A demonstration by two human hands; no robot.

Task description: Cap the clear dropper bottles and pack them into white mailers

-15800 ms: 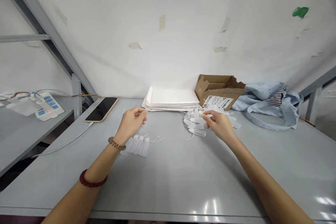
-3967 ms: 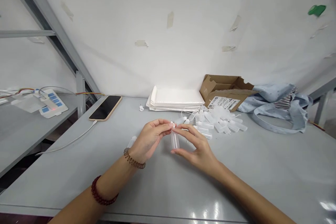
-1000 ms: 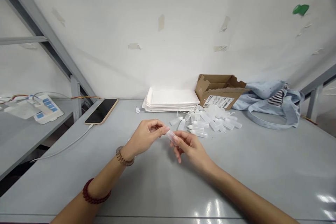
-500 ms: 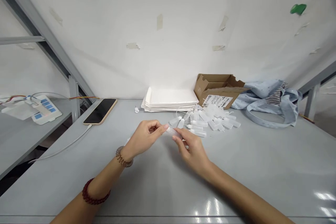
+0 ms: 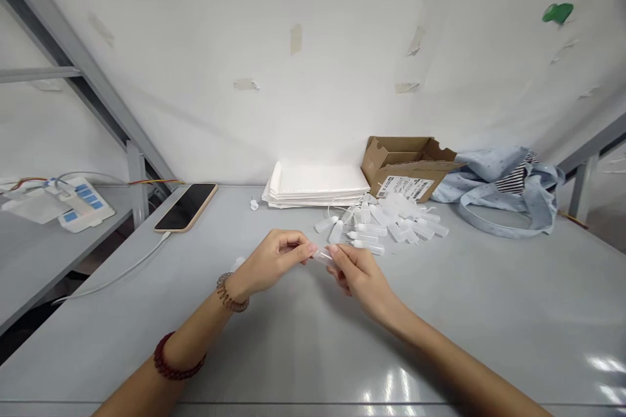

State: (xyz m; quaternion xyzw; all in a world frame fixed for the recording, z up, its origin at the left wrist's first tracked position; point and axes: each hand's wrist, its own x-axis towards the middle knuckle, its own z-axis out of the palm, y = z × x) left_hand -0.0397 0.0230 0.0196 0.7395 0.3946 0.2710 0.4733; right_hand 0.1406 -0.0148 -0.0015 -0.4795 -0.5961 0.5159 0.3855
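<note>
Between my two hands is a small translucent plastic bottle, held just above the grey table. My left hand pinches its left end between thumb and fingertips, which hide that end. My right hand grips the other end, thumb on top and fingers curled beneath. Beyond my right hand lies a loose pile of similar small bottles, some with narrow tips. Partly behind my left wrist, a small whitish piece rests on the table; its kind I cannot make out.
A stack of white padded envelopes lies against the wall, beside an open cardboard box. Light blue fabric sits at the right. A charging phone lies at the left, and a tiny white piece left of the envelopes.
My right thumb and fingers have shifted on the bottle, turning it a little. Both hands have dropped slightly toward me, and more of the whitish piece by my left wrist shows.
</note>
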